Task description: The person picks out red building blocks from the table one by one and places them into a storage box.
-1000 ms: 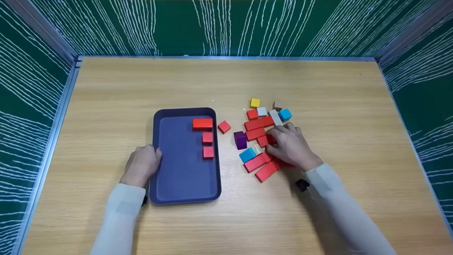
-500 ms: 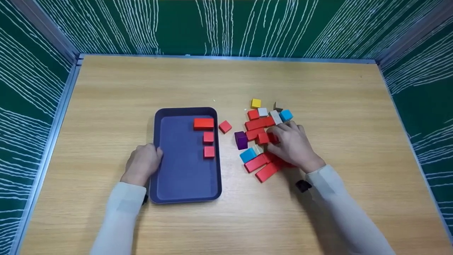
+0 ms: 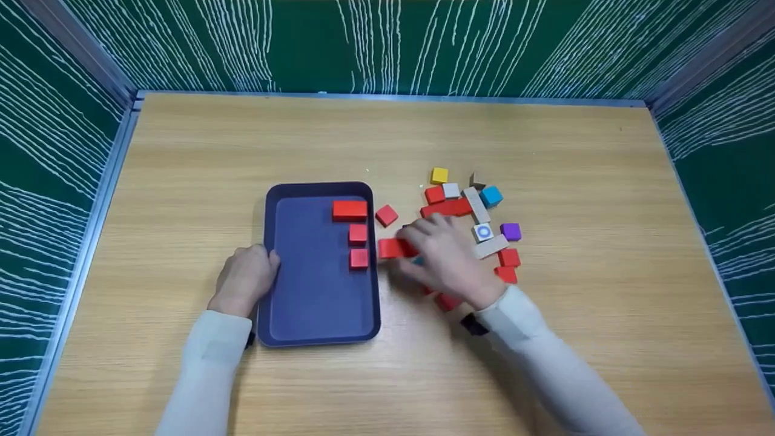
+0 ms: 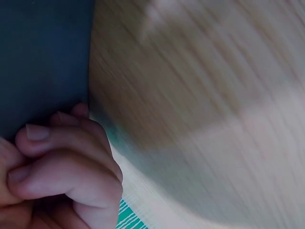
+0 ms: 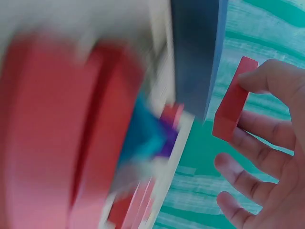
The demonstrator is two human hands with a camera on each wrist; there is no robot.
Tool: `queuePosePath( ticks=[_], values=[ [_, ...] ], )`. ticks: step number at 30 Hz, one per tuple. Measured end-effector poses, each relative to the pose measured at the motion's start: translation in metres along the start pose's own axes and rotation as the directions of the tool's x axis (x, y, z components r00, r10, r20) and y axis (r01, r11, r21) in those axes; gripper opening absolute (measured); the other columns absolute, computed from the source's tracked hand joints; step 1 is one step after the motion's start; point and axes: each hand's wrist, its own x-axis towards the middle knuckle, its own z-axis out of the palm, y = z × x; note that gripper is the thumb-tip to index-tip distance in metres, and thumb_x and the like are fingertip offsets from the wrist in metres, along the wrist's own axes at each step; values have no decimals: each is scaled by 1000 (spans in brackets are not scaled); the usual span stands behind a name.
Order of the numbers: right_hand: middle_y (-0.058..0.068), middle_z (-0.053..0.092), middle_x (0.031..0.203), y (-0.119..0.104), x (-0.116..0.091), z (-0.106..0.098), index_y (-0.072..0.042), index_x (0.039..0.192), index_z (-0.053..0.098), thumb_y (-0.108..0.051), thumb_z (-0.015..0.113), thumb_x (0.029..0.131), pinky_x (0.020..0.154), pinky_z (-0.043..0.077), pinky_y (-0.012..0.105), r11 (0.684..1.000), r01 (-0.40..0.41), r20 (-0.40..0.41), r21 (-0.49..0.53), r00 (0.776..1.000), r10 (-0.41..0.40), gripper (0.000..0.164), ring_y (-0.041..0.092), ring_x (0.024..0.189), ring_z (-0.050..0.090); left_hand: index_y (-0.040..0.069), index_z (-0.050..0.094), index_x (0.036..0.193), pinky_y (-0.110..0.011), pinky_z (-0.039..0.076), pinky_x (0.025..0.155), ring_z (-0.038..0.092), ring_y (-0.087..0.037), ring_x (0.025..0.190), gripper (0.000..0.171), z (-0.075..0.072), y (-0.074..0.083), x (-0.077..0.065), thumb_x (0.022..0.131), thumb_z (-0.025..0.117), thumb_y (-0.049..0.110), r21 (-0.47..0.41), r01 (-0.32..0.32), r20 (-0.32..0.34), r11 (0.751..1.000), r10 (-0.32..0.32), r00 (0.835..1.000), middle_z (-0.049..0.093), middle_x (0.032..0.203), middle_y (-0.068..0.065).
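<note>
At its left rim, the dark blue tray (image 3: 303, 297) is gripped by my left hand (image 3: 245, 277); the left wrist view shows curled fingers (image 4: 71, 176) against the tray wall. My right hand (image 3: 448, 257) pinches a red block (image 5: 233, 100) between thumb and fingers, above the table just off the tray's right rim. Inside the tray, along its right side, lie a longer red block (image 3: 349, 211) and two red cubes, one above the other (image 3: 358, 234). A loose red cube (image 3: 387, 215) sits outside the right rim. Blocks beneath my right hand are partly hidden.
Right of the tray spreads a pile of blocks: a yellow cube (image 3: 439, 175), a blue cube (image 3: 491, 196), a purple block (image 3: 510, 231), a white cube with a blue ring (image 3: 482, 232), grey bars (image 3: 476, 206) and several red ones. Green, white-streaked walls (image 3: 315, 48) border the table.
My right hand has moved left from the pile toward the tray with a red block. Purple, ringed white, grey and red blocks it had covered now show. My left hand stays on the rim.
</note>
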Motion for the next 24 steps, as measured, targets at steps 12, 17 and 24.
queuePosePath(
  ticks=[12,17,24],
  values=[
    [6,68,114,-52,16,27,-12,121,72,-40,72,90,86,39,47,990,133,33,39,990,-134,41,23,102,53,-7,63,102,-39,47,57,59,-29,68,41,0,-1,0,106,40,26,-24,0,-11,1000,0,1000,60,81,-17],
    [5,67,110,-53,13,41,-13,119,72,-43,71,91,83,38,45,989,147,73,15,986,-148,41,23,97,51,-7,63,104,-39,47,57,59,-29,68,42,0,0,0,106,39,27,-30,10,-6,999,-10,1000,60,81,-17],
    [2,68,103,-53,10,52,-15,118,74,-46,72,91,72,33,39,986,162,86,-48,984,-158,40,22,89,49,-11,62,112,-42,50,61,61,-30,72,44,2,-1,1,106,39,26,-21,-1,-9,1000,1,1000,63,89,-22]
  ],
)
